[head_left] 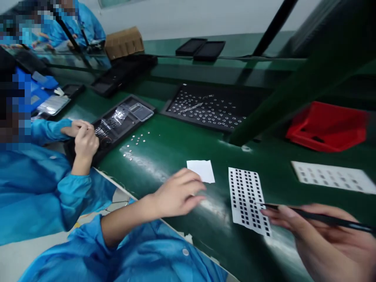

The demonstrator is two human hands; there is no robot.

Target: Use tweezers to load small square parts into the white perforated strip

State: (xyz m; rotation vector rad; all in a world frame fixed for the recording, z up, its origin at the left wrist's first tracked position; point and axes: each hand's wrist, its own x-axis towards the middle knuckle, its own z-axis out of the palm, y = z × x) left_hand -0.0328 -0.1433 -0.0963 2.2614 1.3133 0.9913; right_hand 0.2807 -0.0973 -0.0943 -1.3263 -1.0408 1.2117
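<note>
A right hand (pixel 326 239) pinches black tweezers (pixel 329 219) in a narrow, pen-style grip, apparently for fine control; their long axis runs leftward, the tip pointing at the edge of a white card of black squares (pixel 246 199), though contact cannot be told; the card lies tilted on a green worktop (pixel 176 149), long axis running away from the person; just left of the card, a left hand (pixel 179 192) hangs open and empty beside a white paper slip (pixel 202 171); beyond the card, a black tray of small rings (pixel 208 107); farther left, a co-worker's hands (pixel 84 137) work at a dark tray (pixel 129 135).
</note>
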